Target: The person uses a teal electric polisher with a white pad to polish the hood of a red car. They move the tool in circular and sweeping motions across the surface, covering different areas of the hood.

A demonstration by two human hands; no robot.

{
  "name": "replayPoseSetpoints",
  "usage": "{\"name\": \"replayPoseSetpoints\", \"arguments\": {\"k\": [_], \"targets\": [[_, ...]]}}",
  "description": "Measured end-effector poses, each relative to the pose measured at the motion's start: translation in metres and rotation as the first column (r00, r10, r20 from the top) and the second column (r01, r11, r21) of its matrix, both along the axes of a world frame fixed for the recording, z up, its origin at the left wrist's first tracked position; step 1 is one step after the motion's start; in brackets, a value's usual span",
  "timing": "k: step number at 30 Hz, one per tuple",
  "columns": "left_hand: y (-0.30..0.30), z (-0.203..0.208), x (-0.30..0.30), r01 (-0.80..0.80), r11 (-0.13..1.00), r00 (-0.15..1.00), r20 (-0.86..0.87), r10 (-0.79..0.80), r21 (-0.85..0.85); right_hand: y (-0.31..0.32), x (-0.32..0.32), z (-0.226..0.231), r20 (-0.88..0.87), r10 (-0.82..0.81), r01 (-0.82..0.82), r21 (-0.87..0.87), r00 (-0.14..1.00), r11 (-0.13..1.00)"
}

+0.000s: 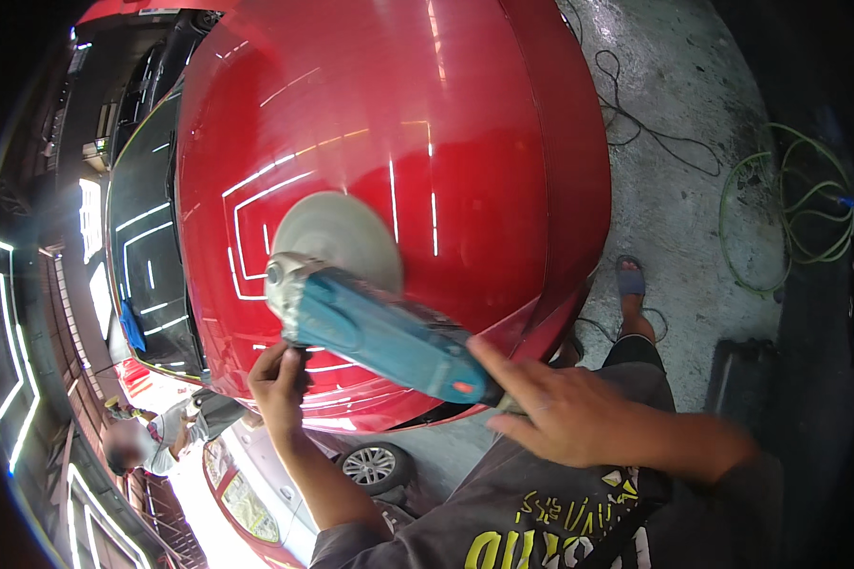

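Observation:
A teal electric polisher (389, 332) with a grey metal head lies across the glossy red car hood (474, 171). Its round whitish pad (346, 228) rests on the paint, and its outline is smeared. Close to the head, my left hand (280, 384) is closed around a dark side handle, most of which the fingers cover. My right hand (569, 412) holds the polisher's rear end, index finger stretched along the casing and thumb underneath. The rear grip is partly hidden by that hand.
A dark windshield (147, 256) borders the hood at left, with a blue cloth (131, 325) on its edge. A black cable (650, 133) and a coiled green hose (792, 209) lie on the floor. Another person (166, 436), a white car (256, 493) and a wheel (378, 468) are lower left.

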State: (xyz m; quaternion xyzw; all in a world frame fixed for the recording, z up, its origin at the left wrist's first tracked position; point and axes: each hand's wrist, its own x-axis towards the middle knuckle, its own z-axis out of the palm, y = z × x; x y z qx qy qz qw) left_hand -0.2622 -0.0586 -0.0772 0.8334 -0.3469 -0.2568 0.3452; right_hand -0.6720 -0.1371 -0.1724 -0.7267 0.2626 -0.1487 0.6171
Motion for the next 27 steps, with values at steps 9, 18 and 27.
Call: {"name": "replayPoseSetpoints", "arguments": {"k": [9,18,27], "targets": [[-0.036,-0.015,-0.060,0.038,0.997,0.999,-0.018,-0.037,0.064,-0.002,-0.053,-0.019,-0.128,-0.004,0.012,0.060,0.992,0.998],[-0.116,-0.017,-0.172,0.277,0.937,0.961,-0.044,-0.274,0.213,0.051,-0.144,-0.060,-0.177,-0.239,0.284,0.299,0.955,0.911],[-0.098,0.000,-0.148,0.227,0.943,0.973,-0.010,-0.231,0.245,0.036,-0.115,-0.049,-0.014,-0.183,0.180,0.272,0.983,0.945]]}}
